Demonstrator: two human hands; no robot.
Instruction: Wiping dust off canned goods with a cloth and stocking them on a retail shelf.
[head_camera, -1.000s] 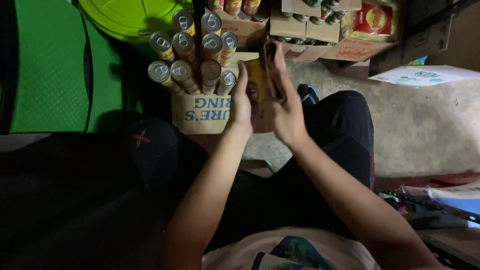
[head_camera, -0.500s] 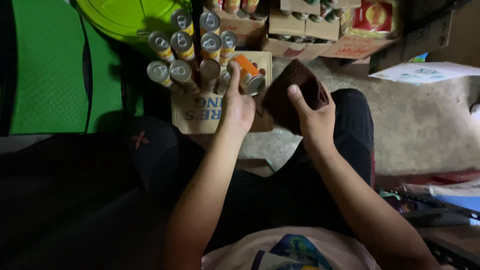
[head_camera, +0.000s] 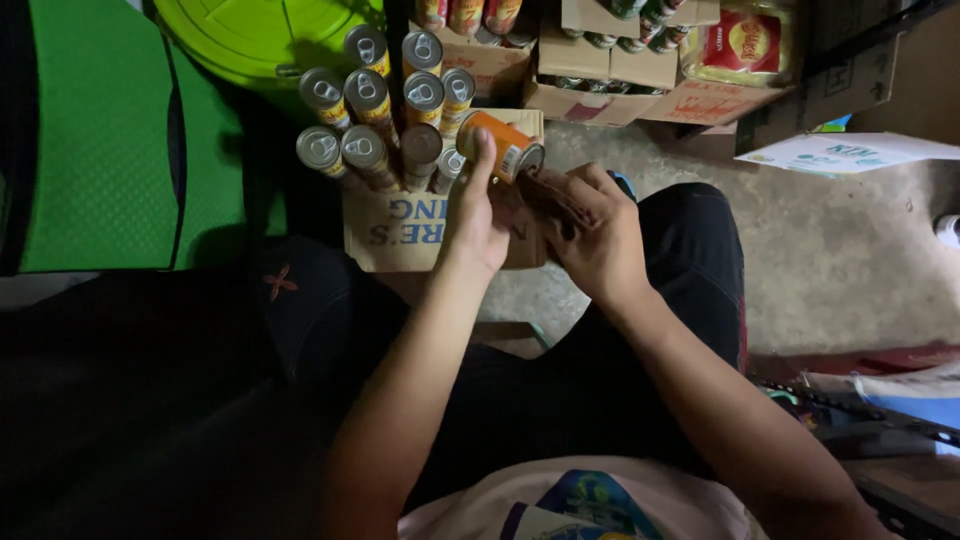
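Left hand (head_camera: 478, 225) has its fingers wrapped around an orange can (head_camera: 500, 147), holding it tipped on its side just above the far right corner of the cardboard box (head_camera: 400, 232). Right hand (head_camera: 592, 228) sits just right of it, fingers curled onto the box's brown flap (head_camera: 530, 200), pinching it. Upright cans (head_camera: 385, 105) crowd the box's far left, beside a green lid (head_camera: 255, 35).

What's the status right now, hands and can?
Left hand grips tilted orange can. Right hand on cardboard box flap. Upright cans crowd beside it.
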